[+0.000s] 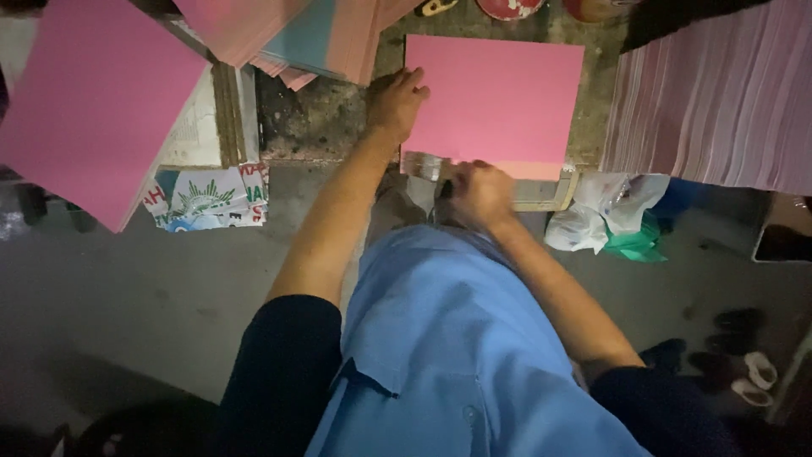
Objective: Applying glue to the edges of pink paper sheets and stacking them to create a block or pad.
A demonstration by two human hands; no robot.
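Note:
A pink sheet of paper (499, 97) lies flat on a worn stone worktop (317, 118). My left hand (396, 101) rests with its fingers on the sheet's left edge, pressing it down. My right hand (478, 193) is closed on a dark-handled brush (425, 166) at the sheet's near edge, beside a shallow tray (550, 193). A paler strip runs along the sheet's bottom edge.
A tall stack of pink sheets (719, 101) stands at the right. Another pink stack (85, 101) lies at the left, with fanned pink and blue sheets (296, 38) at the top. Printed paper (207, 199), plastic bags (605, 216) and sandals (744, 364) lie below.

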